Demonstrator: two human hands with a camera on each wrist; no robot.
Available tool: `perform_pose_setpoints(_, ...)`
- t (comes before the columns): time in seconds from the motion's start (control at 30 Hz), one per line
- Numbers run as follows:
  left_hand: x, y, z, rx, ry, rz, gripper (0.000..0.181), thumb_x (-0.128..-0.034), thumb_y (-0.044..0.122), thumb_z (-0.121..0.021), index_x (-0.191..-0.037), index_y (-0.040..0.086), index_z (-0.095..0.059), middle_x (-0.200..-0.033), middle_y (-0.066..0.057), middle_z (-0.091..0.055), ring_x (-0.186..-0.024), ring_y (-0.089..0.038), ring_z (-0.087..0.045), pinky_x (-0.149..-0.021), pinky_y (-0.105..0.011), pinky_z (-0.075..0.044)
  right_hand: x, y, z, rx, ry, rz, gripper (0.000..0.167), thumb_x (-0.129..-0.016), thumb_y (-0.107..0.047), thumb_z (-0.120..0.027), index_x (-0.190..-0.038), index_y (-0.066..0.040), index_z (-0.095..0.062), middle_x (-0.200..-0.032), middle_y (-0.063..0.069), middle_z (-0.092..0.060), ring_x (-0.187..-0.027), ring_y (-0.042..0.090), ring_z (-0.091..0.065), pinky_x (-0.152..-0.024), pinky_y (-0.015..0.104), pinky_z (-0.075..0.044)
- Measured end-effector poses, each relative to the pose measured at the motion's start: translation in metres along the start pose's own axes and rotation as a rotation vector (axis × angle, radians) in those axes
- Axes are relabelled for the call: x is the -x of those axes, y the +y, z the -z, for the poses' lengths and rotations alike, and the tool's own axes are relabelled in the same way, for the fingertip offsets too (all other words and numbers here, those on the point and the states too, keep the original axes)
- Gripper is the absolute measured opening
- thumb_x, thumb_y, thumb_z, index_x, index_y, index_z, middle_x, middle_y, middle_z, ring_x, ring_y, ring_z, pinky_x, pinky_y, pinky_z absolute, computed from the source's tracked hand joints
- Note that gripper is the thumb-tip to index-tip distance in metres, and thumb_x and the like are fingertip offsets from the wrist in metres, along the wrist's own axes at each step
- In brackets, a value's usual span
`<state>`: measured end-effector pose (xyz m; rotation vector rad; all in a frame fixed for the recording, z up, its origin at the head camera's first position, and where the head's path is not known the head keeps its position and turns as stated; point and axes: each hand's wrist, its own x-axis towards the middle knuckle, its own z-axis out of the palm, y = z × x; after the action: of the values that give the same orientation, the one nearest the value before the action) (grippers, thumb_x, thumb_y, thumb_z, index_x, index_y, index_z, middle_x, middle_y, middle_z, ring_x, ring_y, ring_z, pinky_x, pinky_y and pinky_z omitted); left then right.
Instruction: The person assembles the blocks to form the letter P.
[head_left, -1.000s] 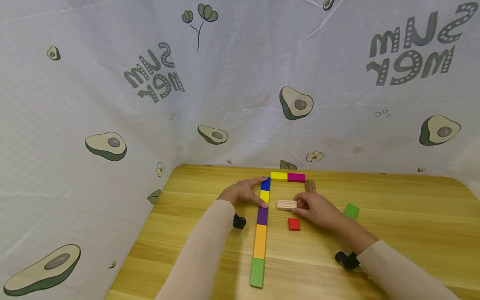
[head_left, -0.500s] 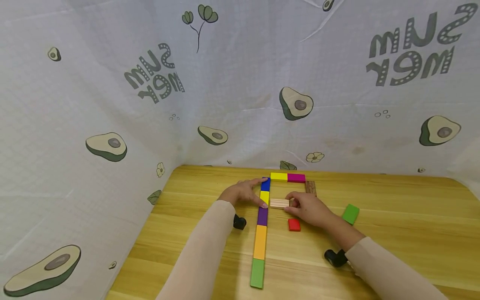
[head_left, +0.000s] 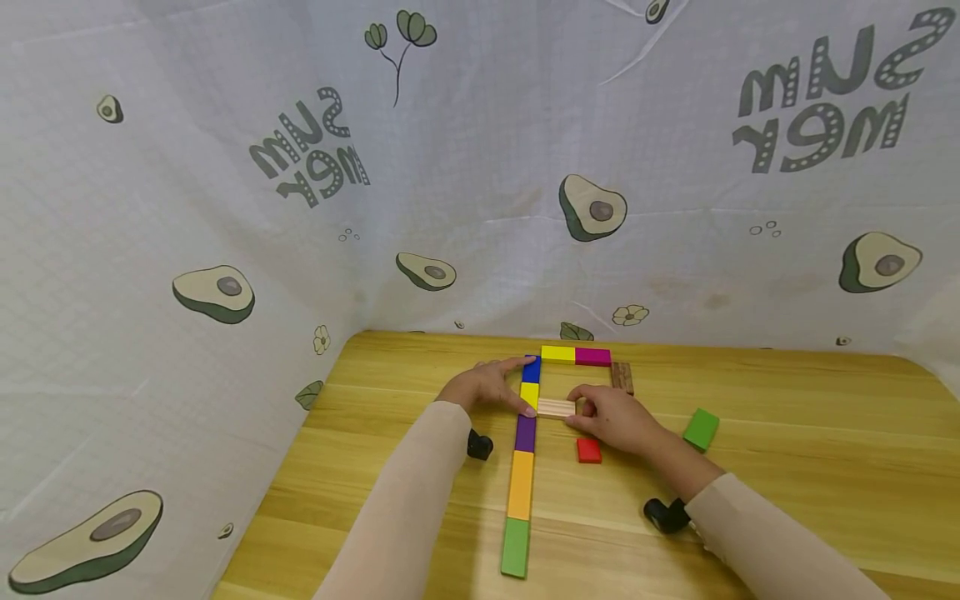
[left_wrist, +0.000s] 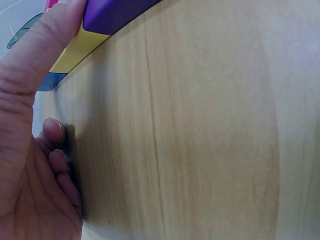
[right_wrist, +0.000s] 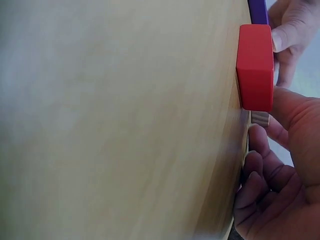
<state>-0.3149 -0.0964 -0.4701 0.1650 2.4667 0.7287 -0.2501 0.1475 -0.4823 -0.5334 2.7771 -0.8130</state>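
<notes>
My left hand (head_left: 483, 385) stretches its index finger to the blue block (head_left: 532, 369). Its thumb rests where the yellow block (head_left: 529, 393) meets the purple block (head_left: 525, 434); other fingers are loosely bent in the left wrist view. Between thumb and fingertips my right hand (head_left: 618, 421) pinches the right end of a striped light-wood block (head_left: 555, 408), which lies crosswise with its left end against the row. The red block (right_wrist: 255, 67) hides most of that grip in the right wrist view.
The row runs nearer through orange (head_left: 521, 485) and light green (head_left: 514, 547) blocks. Farther back lie a yellow block (head_left: 558, 355), a magenta block (head_left: 593, 357) and a brown block (head_left: 622, 378). A green block (head_left: 701, 430) lies right, beyond my right wrist. A printed cloth (head_left: 480, 167) hangs behind.
My right hand has slid the striped block leftward along the table until it meets the row. The left hand has stayed in place.
</notes>
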Motion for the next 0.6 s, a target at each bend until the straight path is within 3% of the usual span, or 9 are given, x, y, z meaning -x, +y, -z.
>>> perform_pose_setpoints(0.3,0.000,0.001,0.000,-0.006,-0.008,-0.022,0.103,-0.0651,0.059,-0.091,-0.150,0.062,-0.033,-0.170,-0.002,-0.028,-0.156,-0.036,-0.020,-0.120,-0.071,-0.024,0.003,0.000,0.002,-0.040,-0.012,-0.020,0.042,-0.095,-0.035,-0.074,-0.125,-0.009,-0.064,-0.080,-0.003,-0.062,-0.066,0.012,-0.052,-0.060,0.027,-0.043)
perform_pose_setpoints(0.6,-0.002,0.000,0.000,-0.005,-0.019,-0.008,0.103,-0.0661,0.057,-0.091,-0.151,0.061,-0.033,-0.170,-0.005,-0.027,-0.157,-0.037,-0.020,-0.120,-0.071,-0.023,0.017,0.000,0.009,-0.056,-0.022,-0.027,0.054,-0.092,-0.038,-0.076,-0.130,-0.003,-0.059,-0.080,-0.001,-0.060,-0.068,0.013,-0.051,-0.060,0.026,-0.043)
